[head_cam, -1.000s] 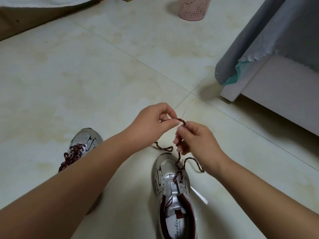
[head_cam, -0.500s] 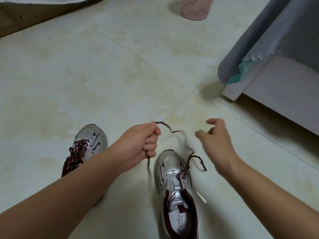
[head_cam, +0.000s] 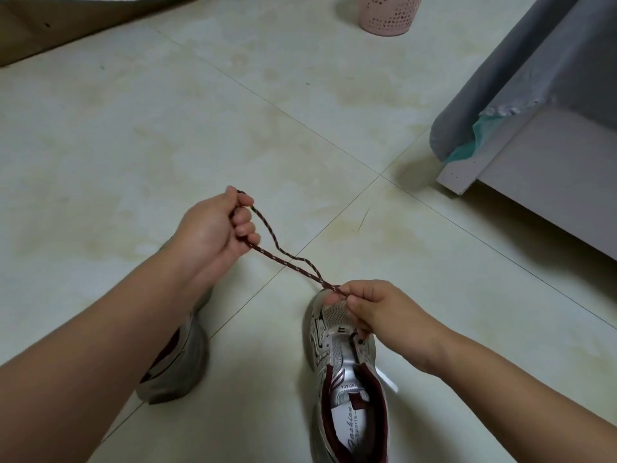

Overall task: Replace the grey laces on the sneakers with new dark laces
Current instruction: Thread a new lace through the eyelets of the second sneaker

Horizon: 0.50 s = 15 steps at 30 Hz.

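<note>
Gripping the dark maroon lace (head_cam: 283, 259) in a curled fist, the left hand (head_cam: 213, 232) is raised over the tiled floor (head_cam: 133, 145), with the cord leaving both the top and the bottom of the fist. Both strands run down and to the right, drawing together where the right hand (head_cam: 377, 312) pinches them between thumb and forefinger, just above the toe of the right-side sneaker (head_cam: 347, 379). That silver sneaker with maroon lining stands on the floor, toe pointing away, its tongue exposed; the lace enters it near the lowest eyelets, under the right hand. A second sneaker (head_cam: 177, 362) lies to the left, mostly hidden behind the left forearm. A pink perforated bin (head_cam: 389, 15) stands at the far edge, and grey cloth (head_cam: 521, 71) drapes over pale furniture (head_cam: 547, 162) on the right.
</note>
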Motion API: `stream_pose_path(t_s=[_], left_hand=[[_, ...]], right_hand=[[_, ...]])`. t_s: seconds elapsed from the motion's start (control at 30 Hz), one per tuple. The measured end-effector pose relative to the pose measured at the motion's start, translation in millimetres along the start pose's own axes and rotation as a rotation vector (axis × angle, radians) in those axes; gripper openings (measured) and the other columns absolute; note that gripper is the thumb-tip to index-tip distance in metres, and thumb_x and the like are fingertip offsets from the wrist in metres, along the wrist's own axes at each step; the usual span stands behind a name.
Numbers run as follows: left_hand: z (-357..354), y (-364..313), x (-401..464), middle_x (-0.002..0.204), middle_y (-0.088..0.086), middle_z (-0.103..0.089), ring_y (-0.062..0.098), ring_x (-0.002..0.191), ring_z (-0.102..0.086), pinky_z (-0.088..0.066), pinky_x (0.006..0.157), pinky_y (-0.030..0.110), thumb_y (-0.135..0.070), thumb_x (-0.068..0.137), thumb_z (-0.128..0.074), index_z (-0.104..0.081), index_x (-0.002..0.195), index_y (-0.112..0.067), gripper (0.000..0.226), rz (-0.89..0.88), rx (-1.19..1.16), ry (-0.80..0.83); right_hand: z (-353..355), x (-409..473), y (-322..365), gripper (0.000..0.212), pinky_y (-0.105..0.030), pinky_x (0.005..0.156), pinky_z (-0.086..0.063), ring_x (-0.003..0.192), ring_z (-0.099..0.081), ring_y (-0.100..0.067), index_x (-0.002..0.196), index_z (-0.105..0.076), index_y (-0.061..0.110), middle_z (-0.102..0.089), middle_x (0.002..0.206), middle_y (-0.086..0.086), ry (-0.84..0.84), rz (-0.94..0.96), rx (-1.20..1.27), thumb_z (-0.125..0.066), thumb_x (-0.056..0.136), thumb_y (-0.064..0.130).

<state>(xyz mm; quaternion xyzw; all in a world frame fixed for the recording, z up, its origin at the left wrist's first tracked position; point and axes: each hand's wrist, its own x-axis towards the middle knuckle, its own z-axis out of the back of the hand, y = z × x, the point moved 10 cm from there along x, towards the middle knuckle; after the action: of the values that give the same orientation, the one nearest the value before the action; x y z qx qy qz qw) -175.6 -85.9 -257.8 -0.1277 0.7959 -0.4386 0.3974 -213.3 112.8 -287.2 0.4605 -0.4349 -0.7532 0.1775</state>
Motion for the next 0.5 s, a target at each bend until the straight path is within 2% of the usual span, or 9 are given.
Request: stream_pose_path(t_s=[0.07, 0.13, 0.17, 0.2, 0.23, 0.27, 0.33, 0.4, 0.5], left_hand=[[9, 1, 0, 0.043, -0.005, -0.038, 0.008, 0.034, -0.035, -0.042, 0.041, 0.016, -0.024, 0.101, -0.032, -0.050, 0.078, -0.009, 0.033, 0.001, 0.170, -0.014], [16, 4, -5, 0.061, 0.003, -0.051, 0.013, 0.046, -0.050, -0.048, 0.049, 0.023, -0.021, 0.100, -0.037, -0.054, 0.093, 0.000, 0.028, 0.021, 0.540, -0.070], [22, 3, -8, 0.080, 0.009, -0.057, 0.021, 0.066, -0.059, -0.048, 0.061, 0.028, -0.021, 0.098, -0.042, -0.052, 0.108, 0.003, 0.029, 0.010, 0.872, -0.137], [24, -1, -10, 0.105, 0.014, -0.056, 0.028, 0.093, -0.058, -0.045, 0.076, 0.033, -0.023, 0.095, -0.046, -0.045, 0.122, 0.002, 0.037, -0.049, 1.231, -0.198], [15, -3, -16, 0.124, 0.016, -0.047, 0.032, 0.113, -0.049, -0.039, 0.091, 0.036, -0.025, 0.093, -0.049, -0.037, 0.132, -0.003, 0.046, -0.166, 1.454, -0.202], [-3, 0, -25, 0.134, 0.014, -0.040, 0.030, 0.124, -0.041, -0.032, 0.101, 0.036, -0.025, 0.093, -0.050, -0.034, 0.137, -0.008, 0.050, -0.307, 1.511, -0.129], [-39, 24, -43, 0.131, 0.002, -0.048, 0.018, 0.123, -0.044, -0.028, 0.106, 0.031, -0.023, 0.093, -0.050, -0.047, 0.131, -0.018, 0.038, -0.445, 1.405, 0.173], [-58, 58, -56, 0.104, -0.006, -0.065, 0.010, 0.101, -0.058, -0.039, 0.096, 0.029, -0.019, 0.092, -0.052, -0.064, 0.103, -0.027, 0.018, -0.328, 1.213, 0.413], [-49, 79, -49, 0.072, -0.003, -0.068, 0.011, 0.070, -0.064, -0.051, 0.079, 0.029, -0.010, 0.085, -0.060, -0.066, 0.075, -0.026, 0.020, -0.106, 0.960, 0.388]], right_hand=[[3, 1, 2, 0.033, -0.012, 0.051, -0.037, 0.049, -0.042, -0.008, 0.090, -0.065, 0.013, -0.046, 0.056, 0.002, -0.007, -0.003, 0.008, -0.035, 0.098, 0.001], [4, 1, 8, 0.030, -0.013, 0.050, -0.042, 0.043, -0.048, -0.005, 0.084, -0.065, 0.014, -0.053, 0.056, 0.001, -0.032, 0.012, -0.025, -0.040, 0.095, 0.000], [5, 2, 9, 0.029, -0.015, 0.052, -0.044, 0.043, -0.050, -0.005, 0.080, -0.066, 0.017, -0.057, 0.057, 0.002, -0.049, 0.024, -0.081, -0.044, 0.094, 0.001], [6, 2, 12, 0.028, -0.017, 0.056, -0.046, 0.046, -0.052, -0.005, 0.075, -0.066, 0.019, -0.062, 0.059, 0.002, -0.066, 0.045, -0.170, -0.049, 0.092, 0.004], [4, 3, 16, 0.027, -0.022, 0.060, -0.047, 0.051, -0.053, -0.007, 0.070, -0.066, 0.019, -0.066, 0.062, 0.000, -0.070, 0.067, -0.274, -0.052, 0.091, 0.009], [1, 3, 19, 0.025, -0.024, 0.062, -0.047, 0.055, -0.053, -0.009, 0.070, -0.068, 0.015, -0.068, 0.067, -0.004, -0.066, 0.092, -0.363, -0.054, 0.090, 0.013], [-6, 4, 26, 0.022, -0.025, 0.061, -0.042, 0.056, -0.048, -0.012, 0.078, -0.069, 0.008, -0.064, 0.066, -0.006, -0.045, 0.134, -0.473, -0.054, 0.091, 0.019], [-11, 6, 33, 0.026, -0.027, 0.062, -0.041, 0.059, -0.051, -0.017, 0.082, -0.067, 0.006, -0.060, 0.064, -0.004, -0.039, 0.171, -0.572, -0.053, 0.093, 0.025], [-18, 9, 30, 0.027, -0.029, 0.066, -0.045, 0.068, -0.056, -0.023, 0.084, -0.067, 0.011, -0.061, 0.068, -0.006, -0.017, 0.157, -0.657, -0.050, 0.093, 0.030]])
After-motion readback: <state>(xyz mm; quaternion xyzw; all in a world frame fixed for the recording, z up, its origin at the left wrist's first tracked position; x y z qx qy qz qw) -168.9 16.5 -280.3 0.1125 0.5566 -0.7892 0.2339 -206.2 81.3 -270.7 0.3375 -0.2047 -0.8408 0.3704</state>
